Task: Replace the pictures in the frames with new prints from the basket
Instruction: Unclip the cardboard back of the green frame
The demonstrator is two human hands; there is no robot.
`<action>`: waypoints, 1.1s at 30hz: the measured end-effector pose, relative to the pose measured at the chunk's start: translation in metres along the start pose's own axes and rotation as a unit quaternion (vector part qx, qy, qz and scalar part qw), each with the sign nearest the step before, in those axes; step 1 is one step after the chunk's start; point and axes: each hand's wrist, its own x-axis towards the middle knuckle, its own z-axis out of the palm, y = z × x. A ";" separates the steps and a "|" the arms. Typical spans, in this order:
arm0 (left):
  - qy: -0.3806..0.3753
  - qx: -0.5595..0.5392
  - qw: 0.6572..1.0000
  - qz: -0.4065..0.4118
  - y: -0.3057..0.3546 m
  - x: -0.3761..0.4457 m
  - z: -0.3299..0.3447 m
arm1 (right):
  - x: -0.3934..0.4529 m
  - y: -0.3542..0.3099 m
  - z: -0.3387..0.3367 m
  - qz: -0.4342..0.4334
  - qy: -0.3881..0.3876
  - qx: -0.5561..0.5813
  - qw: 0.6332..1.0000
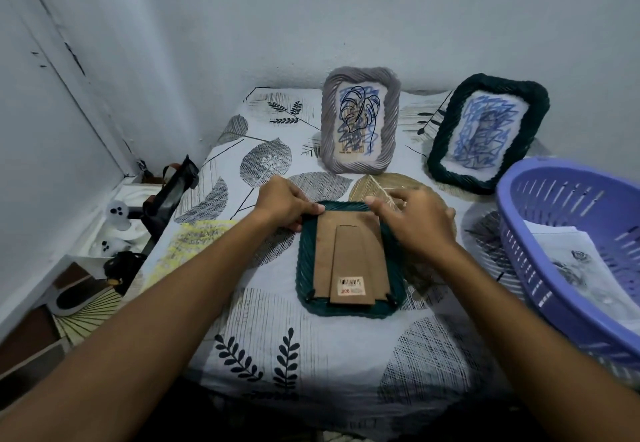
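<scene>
Your left hand and right hand pinch the face-down green frame, its brown backing upward. You have three frames, one basket.

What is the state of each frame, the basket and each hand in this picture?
Dark green woven frame: face down on the table, brown backing board still in.
Grey rope-edged frame: upright, holding a leaf drawing.
Dark teal woven frame: upright, tilted, holding a blue scribble.
Purple plastic basket: on the right, prints inside.
Left hand: gripping the face-down frame's top left corner.
Right hand: fingers at its top right corner.
</scene>
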 end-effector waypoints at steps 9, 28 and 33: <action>0.016 0.013 1.000 -0.007 0.002 -0.003 0.001 | 0.032 -0.001 0.001 0.088 -0.096 0.116 0.985; -0.037 -0.007 0.999 -0.023 0.000 0.008 -0.005 | 0.039 0.005 -0.002 0.119 -0.157 0.213 0.957; -0.048 -0.013 0.998 -0.025 -0.001 0.009 -0.006 | 0.039 0.005 -0.005 0.125 -0.163 0.225 0.952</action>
